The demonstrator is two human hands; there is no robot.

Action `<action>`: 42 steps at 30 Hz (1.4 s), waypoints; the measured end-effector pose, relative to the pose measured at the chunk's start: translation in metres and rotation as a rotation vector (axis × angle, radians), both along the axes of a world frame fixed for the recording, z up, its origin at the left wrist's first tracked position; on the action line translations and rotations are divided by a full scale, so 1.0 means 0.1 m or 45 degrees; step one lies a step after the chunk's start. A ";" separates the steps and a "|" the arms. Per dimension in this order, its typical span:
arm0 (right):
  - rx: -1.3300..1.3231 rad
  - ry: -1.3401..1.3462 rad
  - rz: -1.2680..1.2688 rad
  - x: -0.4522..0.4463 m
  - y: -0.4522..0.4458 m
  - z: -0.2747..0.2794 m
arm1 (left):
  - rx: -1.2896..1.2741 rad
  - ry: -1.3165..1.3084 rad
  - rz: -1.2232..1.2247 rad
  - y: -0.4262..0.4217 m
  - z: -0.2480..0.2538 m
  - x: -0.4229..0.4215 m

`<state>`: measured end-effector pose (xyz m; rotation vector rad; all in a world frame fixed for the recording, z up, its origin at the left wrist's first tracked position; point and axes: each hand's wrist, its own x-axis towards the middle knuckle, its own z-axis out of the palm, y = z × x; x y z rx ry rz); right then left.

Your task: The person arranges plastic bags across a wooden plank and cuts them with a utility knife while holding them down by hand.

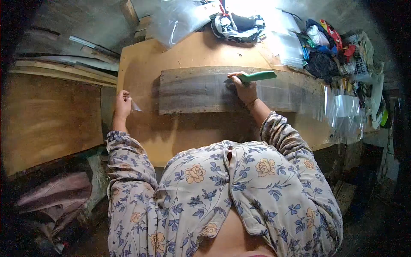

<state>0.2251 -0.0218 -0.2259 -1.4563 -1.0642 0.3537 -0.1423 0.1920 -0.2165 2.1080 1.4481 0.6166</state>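
My right hand is closed around a green-handled tool, whose handle points to the right. Its working end is too small and blurred to make out. This hand rests over a long weathered wooden board, across which clear plastic film seems to lie. Left of the board, my left hand is pinched, fingers together. A small shiny corner of clear plastic shows beside its fingers, and the rest of that piece is hard to see.
The board lies on a plywood table. A plastic bag and a patterned bag sit at the back. Stacked clear sheets and a cluttered pile stand at the right. Plastic strips hang over the right edge.
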 end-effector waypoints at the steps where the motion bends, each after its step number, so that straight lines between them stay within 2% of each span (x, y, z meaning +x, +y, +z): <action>1: 0.001 -0.001 0.021 -0.03 0.02 0.01 | 0.032 -0.003 -0.005 -0.02 0.01 -0.03; 4: -0.033 0.062 0.150 -0.02 0.09 -0.13 | -0.002 0.081 0.079 -0.07 0.06 -0.04; 6: 0.038 -0.111 0.128 0.00 0.11 -0.16 | -0.025 0.054 0.097 -0.04 0.02 -0.04; 9: -0.035 -0.176 0.024 0.04 0.07 -0.05 | -0.029 0.038 0.113 0.01 -0.01 -0.03; 15: -0.009 -0.003 0.015 0.10 -0.01 0.05 | 0.043 0.000 0.033 -0.01 0.08 0.03; 17: 0.036 -0.047 0.029 0.13 0.01 -0.05 | 0.054 0.015 0.026 -0.01 0.09 0.04; 19: 0.082 -0.094 0.046 0.10 0.00 0.03 | -0.105 -0.021 0.135 0.01 0.05 0.03; 22: -0.008 0.048 0.092 0.11 -0.05 0.09 | -0.076 0.003 0.112 0.02 0.06 0.03; 24: 0.156 0.088 0.238 0.16 -0.02 -0.03 | -0.034 0.042 0.093 -0.04 0.11 0.03; 30: 0.033 -0.027 0.292 0.19 -0.04 -0.03 | -0.035 0.109 0.107 -0.02 0.11 0.03; 32: 0.070 -0.035 0.272 0.21 -0.02 -0.08 | -0.100 0.163 0.152 -0.04 0.16 0.05; 37: 0.124 -0.078 0.259 0.14 -0.03 -0.06 | -0.031 0.100 0.085 -0.06 0.16 0.06; 40: 0.097 0.100 0.138 0.14 -0.04 0.00 | 0.074 0.207 0.111 0.05 0.09 -0.05; 42: 0.020 0.215 0.074 0.15 -0.05 -0.04 | 0.033 0.210 0.169 0.13 0.07 -0.24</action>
